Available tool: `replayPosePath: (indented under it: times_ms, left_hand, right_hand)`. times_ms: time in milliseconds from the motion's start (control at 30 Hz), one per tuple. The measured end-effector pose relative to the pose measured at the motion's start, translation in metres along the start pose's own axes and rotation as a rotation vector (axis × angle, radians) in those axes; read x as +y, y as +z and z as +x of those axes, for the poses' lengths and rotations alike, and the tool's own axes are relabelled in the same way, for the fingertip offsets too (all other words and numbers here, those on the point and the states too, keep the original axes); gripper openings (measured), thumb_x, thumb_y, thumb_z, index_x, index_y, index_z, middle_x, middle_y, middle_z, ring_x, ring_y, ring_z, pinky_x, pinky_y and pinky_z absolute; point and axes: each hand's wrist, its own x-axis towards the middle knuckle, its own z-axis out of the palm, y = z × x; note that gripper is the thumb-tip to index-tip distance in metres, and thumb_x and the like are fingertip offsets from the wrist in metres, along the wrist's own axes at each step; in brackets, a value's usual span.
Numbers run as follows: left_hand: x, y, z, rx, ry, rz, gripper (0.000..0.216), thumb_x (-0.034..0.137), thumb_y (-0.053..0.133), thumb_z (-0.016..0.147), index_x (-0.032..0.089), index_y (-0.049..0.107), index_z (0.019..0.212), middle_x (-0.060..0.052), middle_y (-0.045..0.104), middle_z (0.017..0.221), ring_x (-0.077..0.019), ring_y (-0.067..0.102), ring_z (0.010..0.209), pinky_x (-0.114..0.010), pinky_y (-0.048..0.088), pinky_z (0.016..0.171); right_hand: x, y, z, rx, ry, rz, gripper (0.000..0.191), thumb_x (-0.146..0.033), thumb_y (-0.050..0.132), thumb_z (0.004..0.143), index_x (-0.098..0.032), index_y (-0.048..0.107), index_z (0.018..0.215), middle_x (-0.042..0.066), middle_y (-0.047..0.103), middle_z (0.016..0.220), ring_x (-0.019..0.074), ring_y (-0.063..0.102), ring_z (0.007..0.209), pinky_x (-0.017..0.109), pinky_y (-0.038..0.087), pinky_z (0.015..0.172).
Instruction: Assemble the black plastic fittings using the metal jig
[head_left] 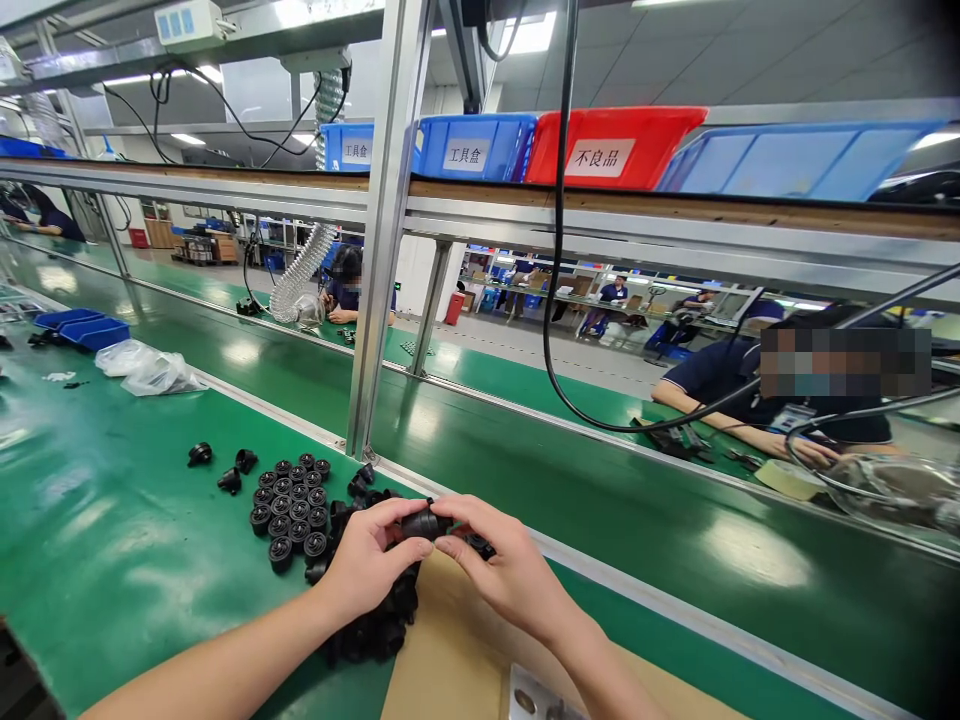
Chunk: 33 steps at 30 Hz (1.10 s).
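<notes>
Between my two hands is a black cylindrical plastic part [426, 523], held above the pile and the brown board. My left hand [375, 550] grips its left end between thumb and fingers. On the other end, my right hand [491, 550] is closed in the same way. Below and left of my hands lies a heap of loose black plastic parts [375, 630], partly hidden by my left forearm. Left of that, round black parts [298, 510] stand in neat rows, with several loose black pieces [229, 480] behind them.
A brown board [450, 640] with a metal fixture [536, 695] lies in front of me. An upright aluminium post [386, 240] rises beyond my hands. A black cable [555, 300] hangs at right. Blue trays [94, 330] and plastic bags [154, 368] lie left. A co-worker [720, 390] sits opposite.
</notes>
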Motion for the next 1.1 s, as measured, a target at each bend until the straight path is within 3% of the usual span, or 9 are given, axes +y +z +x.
replayPosePath:
  times_ms: [233, 400, 567, 700, 767, 833, 900, 1000, 1100]
  left_hand:
    - [-0.002, -0.001, -0.002, 0.021, -0.011, 0.060, 0.040, 0.025, 0.083, 0.082, 0.020, 0.079, 0.122, -0.010, 0.080, 0.119, -0.0286, 0.076, 0.105, -0.039, 0.063, 0.095]
    - [0.000, -0.003, -0.002, -0.002, 0.017, 0.136, 0.035, 0.024, 0.084, 0.083, 0.021, 0.079, 0.118, -0.009, 0.081, 0.114, -0.0273, 0.076, 0.103, -0.037, 0.061, 0.095]
    - [0.005, -0.004, -0.003, -0.012, 0.070, 0.224, 0.032, 0.021, 0.082, 0.083, 0.023, 0.080, 0.115, -0.007, 0.080, 0.107, -0.0245, 0.074, 0.094, -0.033, 0.060, 0.087]
    - [0.009, -0.004, -0.004, -0.029, 0.106, 0.309, 0.033, 0.020, 0.086, 0.078, 0.024, 0.082, 0.111, -0.005, 0.081, 0.101, -0.0235, 0.073, 0.090, -0.032, 0.059, 0.085]
    - [0.009, -0.003, -0.003, -0.017, 0.073, 0.241, 0.034, 0.022, 0.085, 0.079, 0.022, 0.082, 0.113, -0.006, 0.081, 0.101, -0.0233, 0.074, 0.089, -0.032, 0.061, 0.085]
    - [0.009, -0.002, -0.002, -0.003, 0.038, 0.162, 0.035, 0.023, 0.083, 0.081, 0.021, 0.080, 0.116, -0.006, 0.081, 0.103, -0.0236, 0.076, 0.091, -0.033, 0.062, 0.087]
    - [0.008, -0.002, -0.002, -0.004, 0.026, 0.122, 0.035, 0.023, 0.081, 0.084, 0.020, 0.078, 0.119, -0.007, 0.082, 0.108, -0.0248, 0.077, 0.097, -0.034, 0.063, 0.091]
    - [0.003, -0.003, -0.003, 0.001, 0.108, 0.182, 0.041, 0.018, 0.081, 0.084, 0.023, 0.077, 0.125, -0.006, 0.082, 0.115, -0.0250, 0.078, 0.101, -0.035, 0.063, 0.094]
    - [-0.001, -0.007, -0.004, 0.030, 0.356, 0.352, 0.051, 0.011, 0.082, 0.085, 0.029, 0.073, 0.132, -0.004, 0.081, 0.120, -0.0237, 0.077, 0.106, -0.035, 0.062, 0.098]
  right_hand:
    - [0.009, -0.001, -0.002, 0.013, -0.180, -0.147, 0.025, -0.024, 0.063, 0.104, -0.028, 0.068, 0.128, 0.009, 0.076, 0.119, 0.0255, 0.071, 0.108, 0.040, 0.058, 0.092]
    - [0.000, -0.002, -0.002, -0.042, 0.032, -0.181, 0.016, -0.030, 0.063, 0.102, -0.026, 0.067, 0.117, 0.006, 0.076, 0.100, 0.0232, 0.069, 0.087, 0.036, 0.054, 0.079]
    - [-0.007, -0.003, -0.001, -0.147, 0.090, -0.183, 0.015, -0.035, 0.059, 0.103, -0.024, 0.067, 0.110, 0.005, 0.073, 0.097, 0.0207, 0.063, 0.083, 0.032, 0.046, 0.072]
    - [-0.008, -0.005, -0.001, -0.171, 0.152, -0.257, 0.055, -0.046, 0.033, 0.112, -0.021, 0.058, 0.070, 0.002, 0.058, 0.065, 0.0176, 0.051, 0.062, 0.033, 0.034, 0.062]
    - [-0.009, -0.009, -0.002, -0.121, 0.164, -0.206, 0.057, -0.046, 0.026, 0.113, -0.021, 0.064, 0.079, 0.004, 0.063, 0.071, 0.0188, 0.056, 0.067, 0.033, 0.038, 0.065]
    - [-0.010, -0.014, -0.003, -0.078, 0.152, -0.137, 0.038, -0.041, 0.036, 0.112, -0.023, 0.070, 0.112, 0.006, 0.072, 0.094, 0.0203, 0.062, 0.080, 0.033, 0.045, 0.072]
    - [-0.009, -0.018, -0.004, -0.100, 0.080, -0.096, 0.035, -0.031, 0.050, 0.107, -0.028, 0.058, 0.141, 0.007, 0.072, 0.118, 0.0210, 0.064, 0.092, 0.033, 0.049, 0.079]
    - [-0.006, -0.015, -0.004, -0.136, -0.051, -0.097, 0.039, -0.022, 0.059, 0.100, -0.030, 0.060, 0.138, 0.006, 0.072, 0.121, 0.0212, 0.065, 0.100, 0.033, 0.049, 0.085]
    - [-0.005, -0.006, -0.002, -0.097, 0.034, -0.102, 0.020, -0.027, 0.063, 0.100, -0.026, 0.069, 0.119, 0.003, 0.074, 0.099, 0.0195, 0.064, 0.087, 0.032, 0.047, 0.078]
